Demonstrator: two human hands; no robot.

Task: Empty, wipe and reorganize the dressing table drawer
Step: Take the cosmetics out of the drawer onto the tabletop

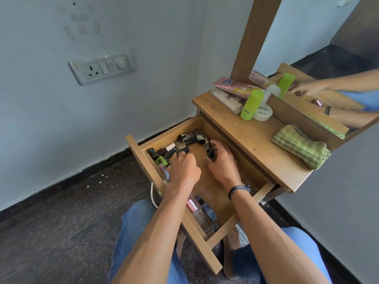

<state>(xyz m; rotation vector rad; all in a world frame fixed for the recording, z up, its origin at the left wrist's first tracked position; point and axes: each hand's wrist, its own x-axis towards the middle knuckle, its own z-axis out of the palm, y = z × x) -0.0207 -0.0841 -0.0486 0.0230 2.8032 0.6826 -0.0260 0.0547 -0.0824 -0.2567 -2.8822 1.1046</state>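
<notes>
The wooden drawer (pixel 143 160) of the dressing table stands pulled out towards me. Several small nail polish bottles (pixel 190 138) lie in its far left corner, among them a green one (pixel 161 160). My left hand (pixel 183 171) reaches into that pile with fingers curled over a small bottle. My right hand (pixel 221 162) grips a dark bottle (pixel 211 154) in the middle of the drawer. A pink-capped bottle (pixel 192 204) and a blue bottle (pixel 209 209) lie at the near end.
On the tabletop (pixel 256 140) stand a green tube (pixel 251 105), a white round tub (pixel 263 114), a pink tube (pixel 231 87) on a flat box, and a folded green cloth (pixel 301 146). A mirror (pixel 328 58) rises behind. A wall socket (pixel 102 66) is at left.
</notes>
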